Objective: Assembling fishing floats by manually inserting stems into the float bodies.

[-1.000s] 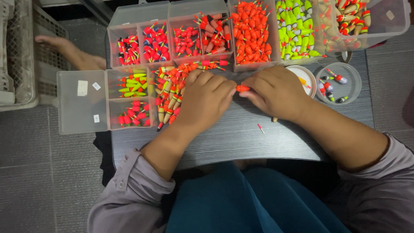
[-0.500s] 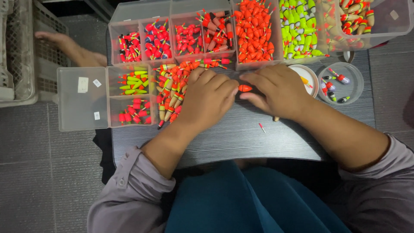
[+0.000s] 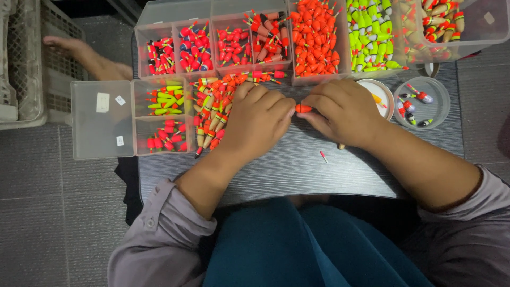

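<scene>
On dark table (image 3: 297, 170), both hands unmoved vs 0.5 s ago, left hand (image 3: 258, 118) & right hand (image 3: 342, 111) pinching orange float (image 3: 303, 108).

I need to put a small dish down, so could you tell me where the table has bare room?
Bare table lies before both hands, holding only a small red pin. Behind the left hand and right hand, float boxes and two round dishes crowd it.

You pinch a glossy orange plastic float (image 3: 303, 108). It lies over the matt, fine-grained dark wood-look tabletop (image 3: 297, 165). Beside you sit clear smooth plastic compartment boxes (image 3: 103, 119).
</scene>
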